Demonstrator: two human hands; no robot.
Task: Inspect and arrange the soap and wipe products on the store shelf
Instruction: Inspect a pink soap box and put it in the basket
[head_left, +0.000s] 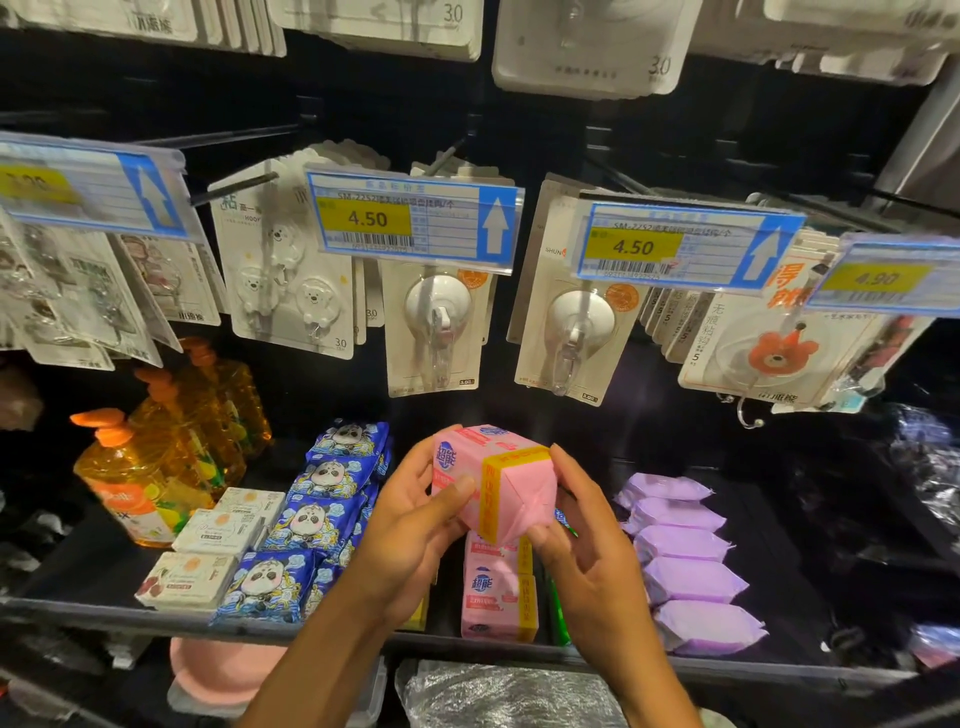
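Observation:
I hold a pink soap pack with a yellow band up in front of the shelf. My left hand grips its left side, thumb across the front. My right hand grips its right end, fingers curled round it. Below it on the shelf stands another pink soap pack. Blue panda wipe packs lie in rows to the left, white soap boxes further left, and lilac wipe packs in a row to the right.
Orange detergent bottles stand at the shelf's left. Hook packs hang on pegs above, behind price tags. A pink basin and plastic-wrapped goods sit on the lower level. Dark wrapped items are at the right.

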